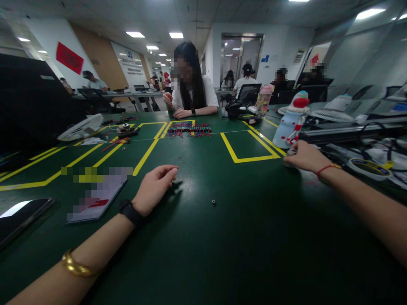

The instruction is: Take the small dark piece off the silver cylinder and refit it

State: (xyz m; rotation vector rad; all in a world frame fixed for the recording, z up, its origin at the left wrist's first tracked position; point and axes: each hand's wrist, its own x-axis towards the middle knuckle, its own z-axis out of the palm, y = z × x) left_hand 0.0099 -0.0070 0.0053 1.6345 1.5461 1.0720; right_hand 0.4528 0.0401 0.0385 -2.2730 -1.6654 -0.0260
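Left hand (154, 187) loosely curled, empty, on desk (222, 254); right hand (303, 156) touches snowman bottle (291, 120) base (grip unclear); small nut (213, 202) lies untouched between.

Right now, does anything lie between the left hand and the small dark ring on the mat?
Nothing visible does. Bare green mat runs from the left hand to the small dark ring; the right hand is off by the snowman bottle.

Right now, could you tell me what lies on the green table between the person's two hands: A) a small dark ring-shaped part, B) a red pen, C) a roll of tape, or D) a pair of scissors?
A: a small dark ring-shaped part lies alone on the green table, between the left hand and the right hand.
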